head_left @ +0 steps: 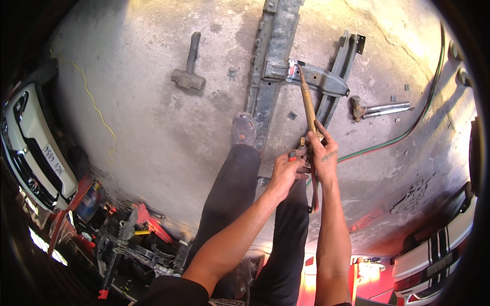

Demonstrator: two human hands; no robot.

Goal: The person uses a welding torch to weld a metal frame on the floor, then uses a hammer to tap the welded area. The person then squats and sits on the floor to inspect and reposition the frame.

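Observation:
A brass gas torch (308,104) is gripped in my right hand (324,153), its thin tip resting at or just above a pale, bare patch on a grey metal bracket (319,80). No flame can be made out. The bracket joins a long grey metal beam (278,43) lying on the floor. My left hand (286,176) is beside the torch's valve end, fingers curled near a brass knob (302,141). Between its thumb and fingers sits a small red lighter (292,155) with a dark top. My shoe (244,129) is against the beam's left side.
A sledgehammer (189,76) lies left of the beam. To the right are a hammer (380,109) and a green-and-red hose (408,133). Cluttered parts (138,245) fill the lower left. A white car front (38,148) stands at left, a striped white one (436,260) at lower right.

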